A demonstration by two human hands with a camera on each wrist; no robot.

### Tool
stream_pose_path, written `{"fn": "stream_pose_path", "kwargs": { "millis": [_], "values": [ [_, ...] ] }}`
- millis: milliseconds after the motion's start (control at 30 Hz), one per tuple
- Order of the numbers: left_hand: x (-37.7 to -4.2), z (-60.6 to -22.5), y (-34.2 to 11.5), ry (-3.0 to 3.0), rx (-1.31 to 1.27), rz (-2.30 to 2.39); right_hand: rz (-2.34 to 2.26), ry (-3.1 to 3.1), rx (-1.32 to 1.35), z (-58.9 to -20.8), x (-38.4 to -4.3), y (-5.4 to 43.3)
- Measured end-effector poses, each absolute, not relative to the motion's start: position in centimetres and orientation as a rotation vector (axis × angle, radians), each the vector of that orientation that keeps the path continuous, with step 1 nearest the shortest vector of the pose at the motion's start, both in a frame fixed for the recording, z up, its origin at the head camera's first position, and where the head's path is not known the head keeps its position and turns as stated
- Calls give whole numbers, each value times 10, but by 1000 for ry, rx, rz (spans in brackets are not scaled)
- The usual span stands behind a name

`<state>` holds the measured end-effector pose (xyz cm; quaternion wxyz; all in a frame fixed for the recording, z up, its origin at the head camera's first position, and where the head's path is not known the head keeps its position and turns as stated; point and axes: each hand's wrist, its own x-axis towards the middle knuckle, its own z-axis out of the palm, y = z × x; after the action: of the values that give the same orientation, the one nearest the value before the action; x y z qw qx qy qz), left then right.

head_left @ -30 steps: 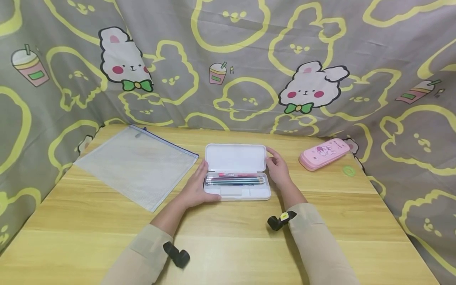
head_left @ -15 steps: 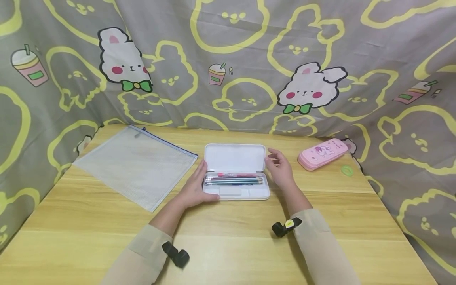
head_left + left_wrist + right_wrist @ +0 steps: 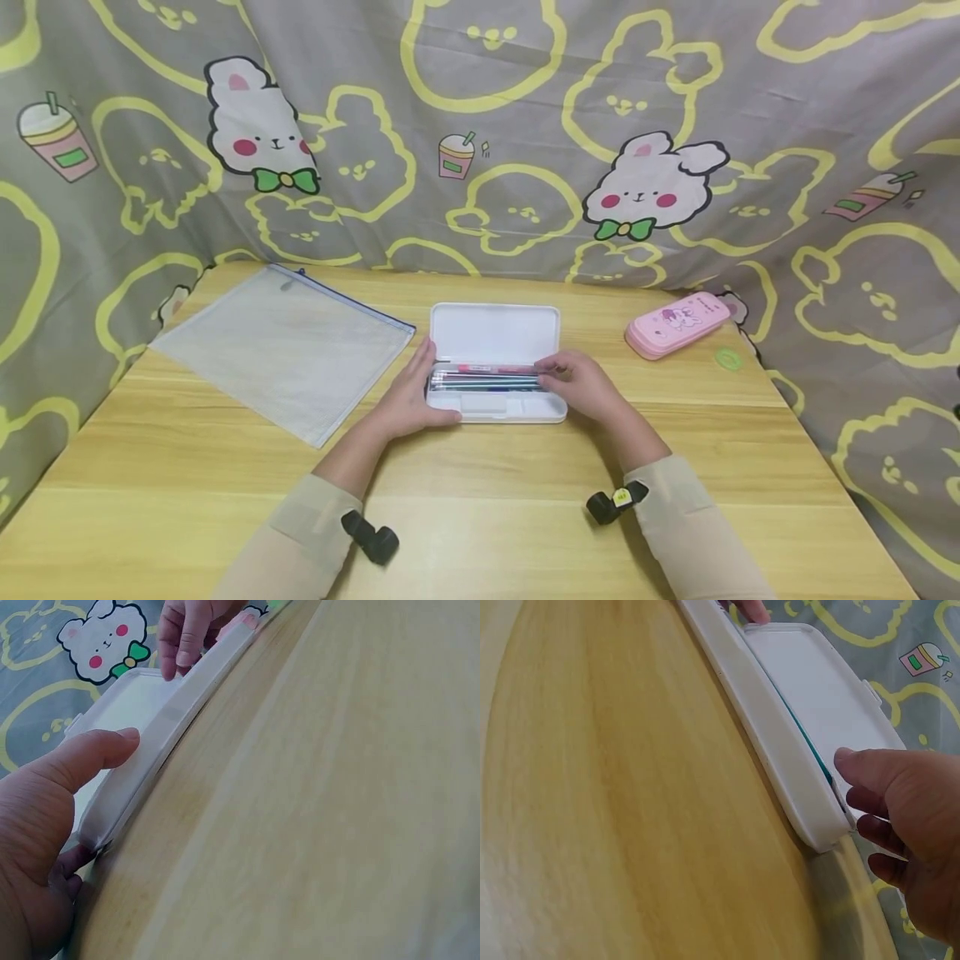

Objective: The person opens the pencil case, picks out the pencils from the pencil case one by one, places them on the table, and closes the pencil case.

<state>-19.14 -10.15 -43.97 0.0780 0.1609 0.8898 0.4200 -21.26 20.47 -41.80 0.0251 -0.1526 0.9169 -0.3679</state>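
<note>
A white pencil case point(image 3: 495, 333) stands open on the table, its lid tipped back. Inside lie several pencils point(image 3: 480, 383), a pen with a pink label point(image 3: 480, 368) and a white eraser point(image 3: 483, 404). My left hand point(image 3: 405, 400) grips the case's left end, thumb on the front edge and fingers around the side. At the right end my right hand point(image 3: 585, 386) reaches over the case, thumb and fingertips right at the pencil tips. In the right wrist view a gap shows between the thumb and bent fingers, beside a teal pencil point(image 3: 810, 742).
A clear mesh zip pouch point(image 3: 292, 350) with a blue zipper lies flat at the left. Toward the back right are a pink rabbit pencil case point(image 3: 678, 325) and a small green ring point(image 3: 728, 359). A patterned curtain point(image 3: 517, 125) hangs behind the table point(image 3: 480, 517).
My right hand has left the right edge of the lid and moved down and in, over the pencil tips. The left hand has stayed on the case.
</note>
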Motion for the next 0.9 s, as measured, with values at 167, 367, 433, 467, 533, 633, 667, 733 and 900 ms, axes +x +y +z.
{"fn": "stream_pose_path", "kwargs": {
  "millis": [167, 367, 433, 467, 533, 633, 667, 733, 900],
  "values": [
    [-190, -441, -102, 2665, 473, 1261, -998, 2876, -560, -419, -213, 202],
    [-191, -440, -103, 2670, 471, 1255, -806, 2919, -607, -415, -216, 198],
    [-192, -438, -102, 2673, 472, 1256, -776, 2915, -599, -413, -217, 197],
    [-192, -437, -102, 2672, 470, 1255, -764, 2910, -594, -412, -218, 197],
    [-192, -436, -101, 2670, 464, 1250, -758, 2893, -588, -411, -219, 197],
    [-191, -434, -101, 2669, 457, 1237, -775, 2870, -558, -409, -219, 197],
    [-191, -434, -101, 2670, 458, 1233, -784, 2865, -552, -409, -219, 197],
    [-191, -434, -101, 2671, 459, 1231, -796, 2863, -539, -410, -220, 197],
    [-191, -435, -101, 2675, 462, 1230, -844, 2848, -496, -413, -221, 199]
  ]
}}
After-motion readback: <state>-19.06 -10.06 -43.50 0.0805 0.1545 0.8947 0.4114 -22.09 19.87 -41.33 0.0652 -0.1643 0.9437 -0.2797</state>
